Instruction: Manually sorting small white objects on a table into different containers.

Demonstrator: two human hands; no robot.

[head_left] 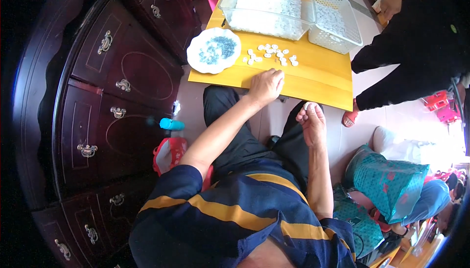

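Your left hand point(266, 86) rests knuckles-up on the near part of the yellow surface point(318, 79), its fingers curled under at the surface's near edge; whether anything is pinched beneath them, you cannot tell from here. Your right hand point(311, 119) is raised off the surface above your lap, fingers bunched together and gripping a small white piece point(307, 105) at the fingertips. Just beyond your left hand lies a loose scatter of small white pieces point(270, 54), spread flat on the yellow surface and apart from your knuckles. To the left of that scatter sits a round white plate point(214, 50) at the surface's left edge, holding a heap of tiny bluish-grey parts point(219, 47). Farther back stands a clear plastic bin point(267, 7) filled with white pieces, and touching its right side is a white perforated basket point(336, 21) with more white pieces inside. Another person in dark clothing point(416, 43) stands at the right of the surface, one hand point(391, 1) raised near the basket's far corner. On your left runs a dark wooden cabinet point(107, 82) with metal handles, and a teal cylinder point(172, 124) lies on the floor near its base. A teal patterned bag point(389, 182) sits on the floor at your right.
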